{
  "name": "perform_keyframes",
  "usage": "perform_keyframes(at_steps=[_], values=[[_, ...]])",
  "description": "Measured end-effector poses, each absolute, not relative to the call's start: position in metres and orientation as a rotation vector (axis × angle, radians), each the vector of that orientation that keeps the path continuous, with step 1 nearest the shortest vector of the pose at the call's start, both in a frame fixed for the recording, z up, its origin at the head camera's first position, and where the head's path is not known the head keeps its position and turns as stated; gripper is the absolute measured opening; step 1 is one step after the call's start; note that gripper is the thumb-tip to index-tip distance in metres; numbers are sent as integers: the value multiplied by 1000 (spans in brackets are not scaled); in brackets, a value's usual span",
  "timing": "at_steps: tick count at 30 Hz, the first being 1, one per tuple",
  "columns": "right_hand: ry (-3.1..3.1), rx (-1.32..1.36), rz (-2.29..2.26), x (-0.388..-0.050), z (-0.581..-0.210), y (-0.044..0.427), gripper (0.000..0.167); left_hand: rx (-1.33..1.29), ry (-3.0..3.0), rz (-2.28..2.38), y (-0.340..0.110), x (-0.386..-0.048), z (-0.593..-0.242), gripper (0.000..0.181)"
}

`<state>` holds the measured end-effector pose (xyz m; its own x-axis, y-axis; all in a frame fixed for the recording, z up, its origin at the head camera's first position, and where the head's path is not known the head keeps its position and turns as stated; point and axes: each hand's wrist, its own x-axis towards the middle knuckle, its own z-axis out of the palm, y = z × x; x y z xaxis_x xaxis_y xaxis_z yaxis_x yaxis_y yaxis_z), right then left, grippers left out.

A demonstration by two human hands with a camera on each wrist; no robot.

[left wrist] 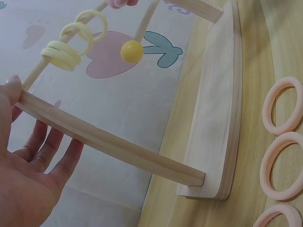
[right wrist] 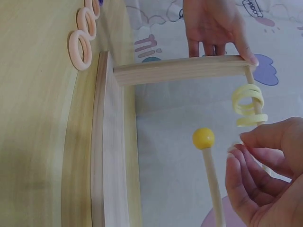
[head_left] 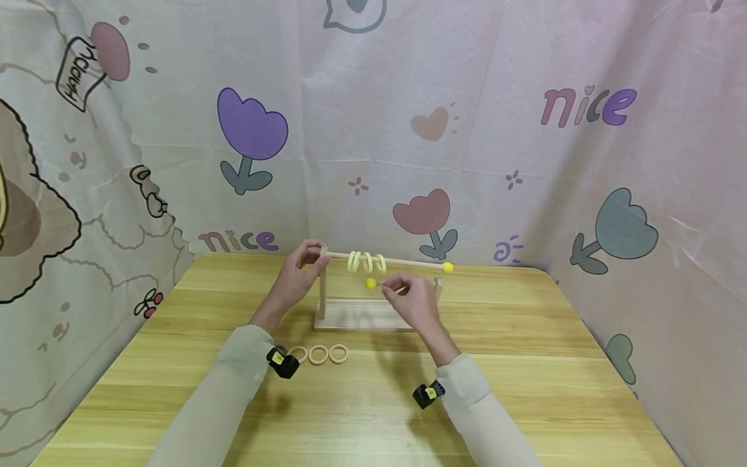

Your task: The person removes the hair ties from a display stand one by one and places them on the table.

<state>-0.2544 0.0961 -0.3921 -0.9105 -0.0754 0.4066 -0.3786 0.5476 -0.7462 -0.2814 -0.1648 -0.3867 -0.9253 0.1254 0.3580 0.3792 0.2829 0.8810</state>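
A wooden stand (head_left: 323, 295) has upright posts on a flat base (left wrist: 215, 104). Several pale yellow rings (head_left: 367, 262) hang on its top rod (head_left: 408, 263), which ends in a yellow ball (head_left: 447, 267). My left hand (head_left: 299, 267) grips the top of the left post, thumb at the rod's end and fingers behind the wood. My right hand (head_left: 411, 299) is beside the rings, fingers loosely bent, with nothing visible between them. A lower rod (right wrist: 213, 184) with its own yellow ball (right wrist: 203, 138) passes close to that hand; its far end is hidden.
In front of the stand, a row of pale orange rings (head_left: 318, 355) lies flat on the wooden table (head_left: 362, 415). Behind the table hangs a printed cloth (head_left: 350, 130). A black wrist camera (head_left: 283, 363) is on the left sleeve, another (head_left: 428, 394) on the right.
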Motion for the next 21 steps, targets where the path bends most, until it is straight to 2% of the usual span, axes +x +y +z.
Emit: perform_keyframes(at_steps=[21], values=[[-2196, 262, 1254, -266, -393, 87, 8, -464, -2341, -1676, -166, -284, -390, 36]])
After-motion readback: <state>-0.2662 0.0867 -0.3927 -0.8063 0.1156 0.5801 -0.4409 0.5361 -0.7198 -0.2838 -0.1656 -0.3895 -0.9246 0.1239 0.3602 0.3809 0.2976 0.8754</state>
